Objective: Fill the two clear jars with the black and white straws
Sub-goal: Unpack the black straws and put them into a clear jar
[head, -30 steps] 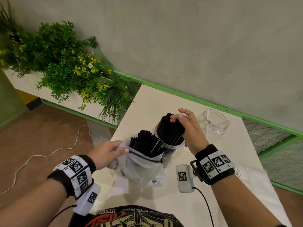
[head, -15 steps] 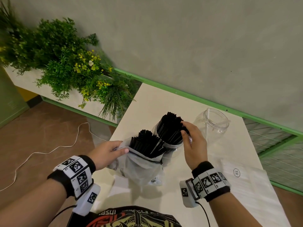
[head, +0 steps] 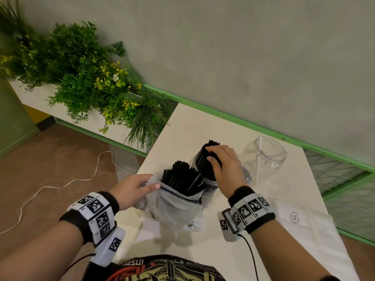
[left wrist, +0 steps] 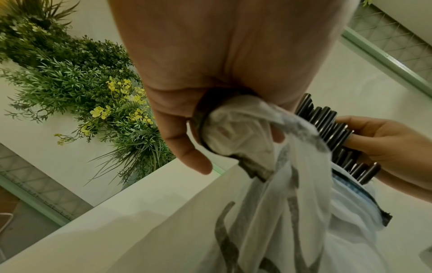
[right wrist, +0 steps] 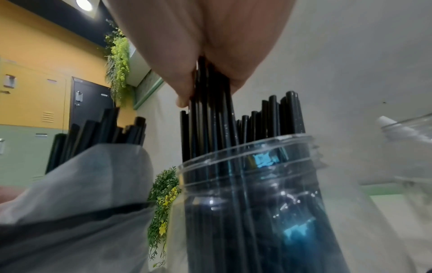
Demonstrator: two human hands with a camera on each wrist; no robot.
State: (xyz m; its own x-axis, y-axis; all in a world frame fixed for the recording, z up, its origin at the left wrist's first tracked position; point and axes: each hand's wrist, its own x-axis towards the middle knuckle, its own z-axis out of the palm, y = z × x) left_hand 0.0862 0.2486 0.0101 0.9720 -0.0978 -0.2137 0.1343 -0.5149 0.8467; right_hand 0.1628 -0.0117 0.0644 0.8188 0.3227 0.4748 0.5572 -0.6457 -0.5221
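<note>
Table: a pale cream rectangular tabletop (head: 182, 128) set against a grey wall with a green rail along its far edge; everything in the task stands on it.
Planter: a long white box of green foliage with small yellow flowers (head: 85, 82), far left, beside the table's left edge.
Flat packet: a white plastic packet marked XL (head: 304, 226), lying on the table near right.
Bag: a translucent white plastic bag with a dark zip edge (head: 174, 207), standing near the middle with its mouth up, just left of the filled jar and touching it in the head view.
Empty jar: 1 clear plastic wide-mouthed jar (head: 263, 157), upright at far right, just beside the right hand; 1 white straw (right wrist: 388, 122) leans inside it.
Filled jar: 1 clear plastic jar (right wrist: 257, 184) between bag and empty jar, packed with upright black straws (head: 205, 161) that rise above its rim.
Bagged straws: a bundle of black plastic straws (head: 182, 177) sticking out of the bag's mouth, leaning toward the filled jar.
Left hand: the left hand (head: 132, 189) has its fingers and thumb curled round the gathered left edge of the bag's mouth, clutching the plastic.
Right hand: the right hand (head: 225, 169) sits over the filled jar, fingers and thumb pinching a small cluster of black straws by their upper ends, their lower ends inside the jar.
Cable: a thin white cord (head: 60, 185) trailing across the brown floor at left.
</note>
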